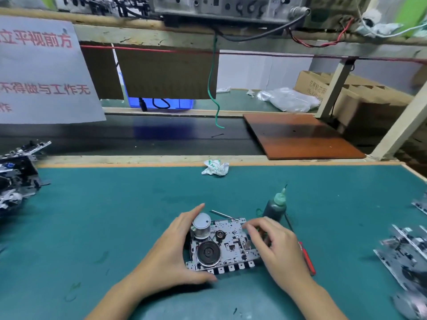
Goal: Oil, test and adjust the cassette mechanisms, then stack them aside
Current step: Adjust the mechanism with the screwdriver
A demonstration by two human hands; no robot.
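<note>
A cassette mechanism (223, 247) lies on the green mat (115, 215) at the bench's near edge. The left hand (175, 248) grips its left end, thumb under the front edge; the right hand (275, 244) pinches its right side with curled fingers. An oil bottle (276, 207) stands just behind, more mechanisms (406, 248) lying at right.

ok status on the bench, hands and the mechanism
Left hand grips cassette mechanism by its left edge. Right hand fingers curled on its right side. Oil bottle upright just behind; nothing blocking.
</note>
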